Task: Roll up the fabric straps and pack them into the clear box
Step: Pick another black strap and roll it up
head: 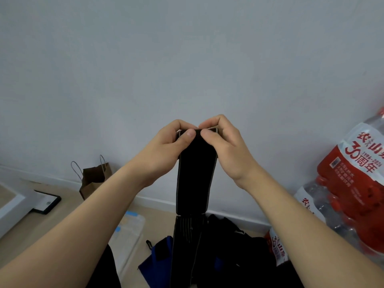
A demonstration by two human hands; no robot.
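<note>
A long black fabric strap (195, 183) with pale edging hangs straight down in front of me. My left hand (166, 150) and my right hand (226, 148) pinch its top end side by side, thumbs pressed on the near face and fingers curled behind. The strap's lower part drops toward a heap of black and blue straps (224, 252) on the floor. The clear box (126, 233), with blue tape marks, lies on the floor to the lower left, partly hidden by my left forearm.
A brown paper bag (93, 179) stands against the wall at left, with a dark framed board (46, 202) lying beside it. Shrink-wrapped packs of red-capped water bottles (353, 183) are stacked at right. A pale wall fills the upper view.
</note>
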